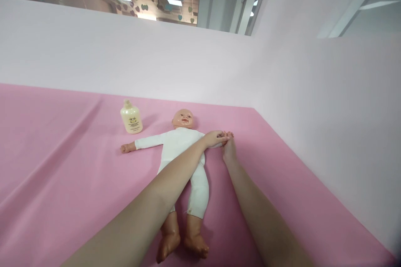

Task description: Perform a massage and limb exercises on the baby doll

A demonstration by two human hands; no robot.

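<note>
Pink cloth (78, 154) lies beneath the doll (179, 142), a bottle (132, 119) beside one sleeve (150, 140). Left hand (215, 138) and right hand (229, 149) grasp its other arm (215, 146).

btl (132, 120) stands on pink cloth (72, 146) nr wht wall (125, 56).

Apparently a childcare training room, baby doll (179, 144), pink cloth (59, 142), bottle (132, 120), heart decorations (144, 7)
</note>
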